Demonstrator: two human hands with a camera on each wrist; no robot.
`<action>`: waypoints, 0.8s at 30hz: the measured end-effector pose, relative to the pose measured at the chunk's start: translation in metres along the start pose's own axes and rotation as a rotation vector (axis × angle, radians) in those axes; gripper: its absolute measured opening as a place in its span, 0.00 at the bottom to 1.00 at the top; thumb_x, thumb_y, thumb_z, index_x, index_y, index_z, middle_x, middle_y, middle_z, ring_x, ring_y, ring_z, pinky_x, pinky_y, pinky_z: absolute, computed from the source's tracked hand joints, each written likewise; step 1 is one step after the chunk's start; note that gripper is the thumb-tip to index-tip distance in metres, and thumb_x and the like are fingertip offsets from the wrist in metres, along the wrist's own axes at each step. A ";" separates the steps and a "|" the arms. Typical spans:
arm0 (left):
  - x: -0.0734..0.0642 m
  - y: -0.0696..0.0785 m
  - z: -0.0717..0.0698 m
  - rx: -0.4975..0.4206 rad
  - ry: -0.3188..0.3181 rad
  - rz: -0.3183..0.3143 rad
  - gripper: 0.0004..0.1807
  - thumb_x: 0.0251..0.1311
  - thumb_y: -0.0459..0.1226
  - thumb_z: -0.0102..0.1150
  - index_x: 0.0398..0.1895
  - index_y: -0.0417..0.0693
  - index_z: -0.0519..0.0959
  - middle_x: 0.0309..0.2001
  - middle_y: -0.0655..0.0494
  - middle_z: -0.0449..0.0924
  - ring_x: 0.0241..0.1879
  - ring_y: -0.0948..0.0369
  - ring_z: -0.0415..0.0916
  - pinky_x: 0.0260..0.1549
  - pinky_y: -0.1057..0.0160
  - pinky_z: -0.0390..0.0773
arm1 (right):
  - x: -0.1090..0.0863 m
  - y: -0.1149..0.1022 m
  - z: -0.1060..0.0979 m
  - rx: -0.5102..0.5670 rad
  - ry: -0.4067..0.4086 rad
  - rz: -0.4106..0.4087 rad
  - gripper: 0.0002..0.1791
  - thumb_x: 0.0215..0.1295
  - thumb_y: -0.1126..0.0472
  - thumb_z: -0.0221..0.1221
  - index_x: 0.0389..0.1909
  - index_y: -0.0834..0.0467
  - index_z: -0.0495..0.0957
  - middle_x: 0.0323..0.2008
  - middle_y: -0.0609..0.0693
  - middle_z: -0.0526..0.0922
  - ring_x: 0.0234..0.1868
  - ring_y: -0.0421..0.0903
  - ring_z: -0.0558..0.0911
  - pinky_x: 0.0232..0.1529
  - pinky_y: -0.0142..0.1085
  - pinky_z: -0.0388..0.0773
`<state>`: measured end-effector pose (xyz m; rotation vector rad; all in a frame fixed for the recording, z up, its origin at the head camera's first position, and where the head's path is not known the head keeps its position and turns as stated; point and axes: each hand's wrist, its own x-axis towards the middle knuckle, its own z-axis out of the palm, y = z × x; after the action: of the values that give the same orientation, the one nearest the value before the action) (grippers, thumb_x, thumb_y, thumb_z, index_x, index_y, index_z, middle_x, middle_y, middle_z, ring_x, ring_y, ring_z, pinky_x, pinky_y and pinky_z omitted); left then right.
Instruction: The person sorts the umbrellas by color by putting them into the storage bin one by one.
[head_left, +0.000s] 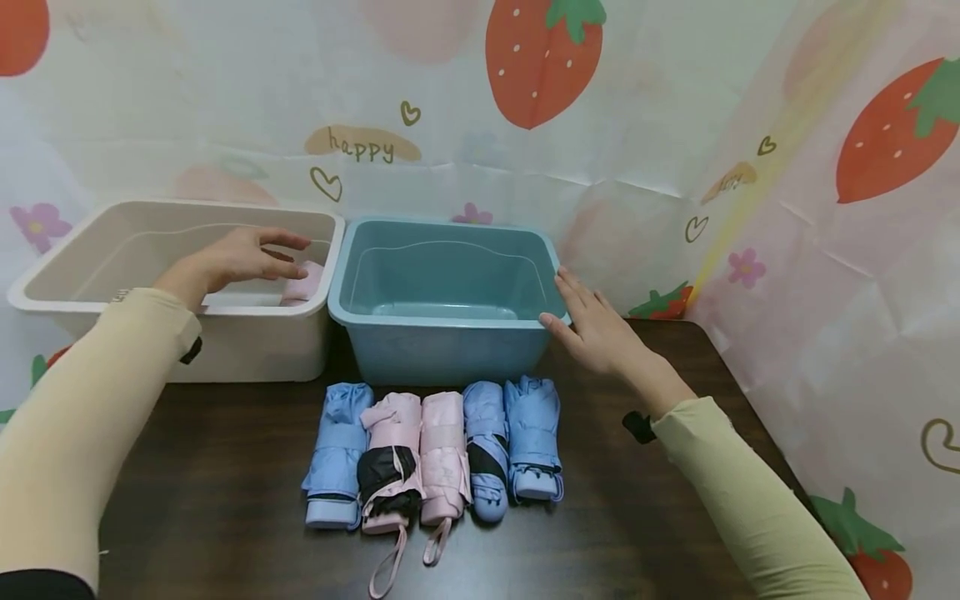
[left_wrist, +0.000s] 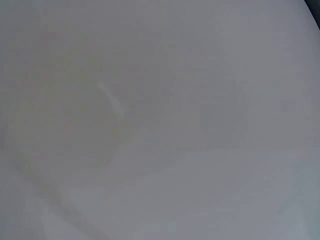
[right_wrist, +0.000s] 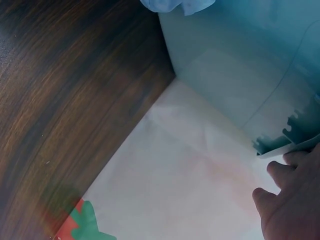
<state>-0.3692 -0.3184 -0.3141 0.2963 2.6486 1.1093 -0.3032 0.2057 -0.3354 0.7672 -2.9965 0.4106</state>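
My left hand [head_left: 243, 254] hovers over the white bin [head_left: 247, 346], fingers bent and spread apart. Just beyond its thumb a pink folded umbrella [head_left: 303, 285] shows partly inside that bin, the rest hidden by the rim. My right hand [head_left: 596, 329] rests with straight fingers against the right rim of the blue bin [head_left: 442, 350]. In the right wrist view, fingertips [right_wrist: 280, 173] touch or nearly touch that rim. Folded umbrellas lie in a row before the bins: blue [head_left: 335, 458], pink with black [head_left: 390, 467], pink [head_left: 444, 454], blue with black [head_left: 487, 450], blue [head_left: 534, 437].
The bins stand side by side at the back of a dark wooden table [head_left: 637, 517]. A strawberry-printed sheet [head_left: 465, 100] hangs right behind them and along the right side. The left wrist view shows only a blurred pale surface [left_wrist: 160, 125].
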 end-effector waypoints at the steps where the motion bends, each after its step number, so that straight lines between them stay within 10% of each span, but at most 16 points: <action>1: -0.001 0.002 0.001 -0.002 0.008 0.006 0.38 0.70 0.45 0.65 0.77 0.39 0.63 0.74 0.35 0.64 0.68 0.41 0.68 0.58 0.55 0.79 | 0.000 0.000 0.000 0.002 -0.002 0.001 0.46 0.81 0.33 0.37 0.84 0.62 0.42 0.85 0.55 0.40 0.84 0.55 0.45 0.80 0.58 0.39; 10: -0.030 0.028 0.010 -0.123 0.112 0.062 0.37 0.72 0.47 0.63 0.79 0.44 0.64 0.73 0.41 0.67 0.66 0.49 0.70 0.47 0.68 0.80 | 0.001 0.003 0.001 0.014 0.009 0.002 0.46 0.81 0.33 0.37 0.84 0.61 0.42 0.85 0.55 0.40 0.84 0.55 0.44 0.80 0.57 0.38; 24: -0.118 0.052 0.056 -0.148 0.353 0.157 0.32 0.73 0.45 0.62 0.77 0.51 0.67 0.70 0.50 0.70 0.55 0.69 0.71 0.43 0.78 0.75 | 0.002 0.001 0.003 0.025 0.015 -0.006 0.46 0.81 0.33 0.38 0.84 0.62 0.42 0.85 0.55 0.40 0.84 0.56 0.44 0.80 0.58 0.39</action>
<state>-0.2354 -0.2785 -0.2970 0.3080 2.8609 1.5255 -0.3051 0.2050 -0.3383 0.7710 -2.9802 0.4527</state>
